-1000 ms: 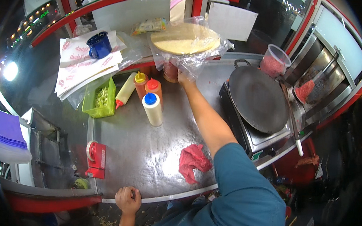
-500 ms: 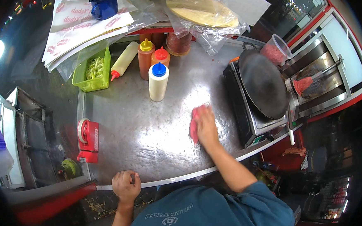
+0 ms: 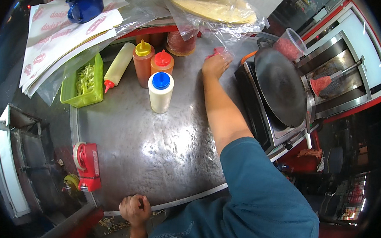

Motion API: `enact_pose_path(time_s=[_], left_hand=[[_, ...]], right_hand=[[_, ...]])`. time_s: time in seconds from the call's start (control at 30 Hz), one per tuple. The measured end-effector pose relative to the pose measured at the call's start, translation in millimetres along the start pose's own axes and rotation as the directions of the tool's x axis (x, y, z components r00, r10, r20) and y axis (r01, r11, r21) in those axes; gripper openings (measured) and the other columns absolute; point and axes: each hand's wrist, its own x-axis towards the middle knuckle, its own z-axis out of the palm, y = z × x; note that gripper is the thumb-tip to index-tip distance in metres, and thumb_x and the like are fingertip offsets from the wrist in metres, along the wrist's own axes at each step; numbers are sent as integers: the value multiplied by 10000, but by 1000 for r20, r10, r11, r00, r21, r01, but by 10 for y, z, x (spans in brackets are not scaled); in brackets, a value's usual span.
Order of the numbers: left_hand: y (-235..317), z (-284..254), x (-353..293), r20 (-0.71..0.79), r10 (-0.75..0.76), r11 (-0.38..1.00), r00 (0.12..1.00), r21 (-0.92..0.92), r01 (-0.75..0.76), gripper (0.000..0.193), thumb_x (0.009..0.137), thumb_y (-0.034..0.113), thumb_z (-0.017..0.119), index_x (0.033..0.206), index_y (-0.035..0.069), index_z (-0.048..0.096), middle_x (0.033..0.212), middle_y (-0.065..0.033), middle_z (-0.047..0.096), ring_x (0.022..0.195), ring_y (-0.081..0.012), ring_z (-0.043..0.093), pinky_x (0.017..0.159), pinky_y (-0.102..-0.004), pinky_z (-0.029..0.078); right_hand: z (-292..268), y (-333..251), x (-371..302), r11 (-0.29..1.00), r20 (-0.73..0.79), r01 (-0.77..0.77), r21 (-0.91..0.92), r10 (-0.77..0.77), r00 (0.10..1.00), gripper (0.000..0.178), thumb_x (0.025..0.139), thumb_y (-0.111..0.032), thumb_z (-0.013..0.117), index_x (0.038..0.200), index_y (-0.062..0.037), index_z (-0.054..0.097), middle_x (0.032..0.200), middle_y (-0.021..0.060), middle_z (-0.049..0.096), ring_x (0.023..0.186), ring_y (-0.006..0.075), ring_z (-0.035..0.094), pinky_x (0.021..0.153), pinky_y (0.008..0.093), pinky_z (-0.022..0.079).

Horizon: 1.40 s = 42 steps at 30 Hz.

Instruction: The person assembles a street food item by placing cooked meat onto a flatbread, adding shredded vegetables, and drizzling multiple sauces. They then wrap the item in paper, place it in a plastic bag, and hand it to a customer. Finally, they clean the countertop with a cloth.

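My right arm reaches out to the far side of the metal counter. There my right hand presses on a pinkish-red cloth, its fingers closed over it, near the stove and under the edge of a clear plastic bag. My left hand rests at the counter's near edge with its fingers curled in and nothing visible in them. Left of my right arm stand a white squeeze bottle with a blue cap, an orange one with a red cap and one with a yellow cap.
A black pan sits on a portable stove at the right. Leftward are a green tub of shredded vegetables, a lying squeeze bottle and a red tape dispenser. Bagged flatbreads, paper sheets and a blue mug lie behind.
My right hand has moved away from me with the cloth, from mid-counter to the far side beside the stove. My left hand stays at the near edge. The view has shifted slightly.
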Motion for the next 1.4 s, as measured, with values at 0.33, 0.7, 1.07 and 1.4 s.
enact_pose_path(time_s=[0.33,0.7,1.07,1.4], left_hand=[[-72,50,-136,70,-33,997,997,72,28,233,921,305,653,778,137,579,635,-23,439,594,-265,505,612,-428,385],[124,-133,296,47,55,999,997,-2,-55,192,807,158,705,680,111,569,573,-91,472,509,-297,491,503,-466,406],[261,-243,304,132,23,1000,991,-4,-23,153,866,149,695,761,88,601,691,-132,560,604,-376,549,574,-521,446],[204,-158,124,158,-57,998,986,36,52,168,906,229,695,865,92,608,820,-138,604,795,-365,596,766,-510,467]], right_hand=[[461,82,1256,982,-116,-30,184,52,992,728,972,-333,616,1519,69,353,1608,266,354,1530,412,274,1276,481,227],[732,1054,2111,970,-160,22,241,17,987,613,969,-317,612,1451,33,465,1560,225,433,1484,378,359,1268,477,252],[603,898,1680,957,-188,96,272,-45,981,513,967,-301,609,1382,-3,577,1512,184,512,1438,345,443,1260,472,277],[690,72,1606,988,146,157,-7,-154,977,387,973,-278,600,1297,-94,705,1434,122,605,1385,301,522,1252,475,296]])
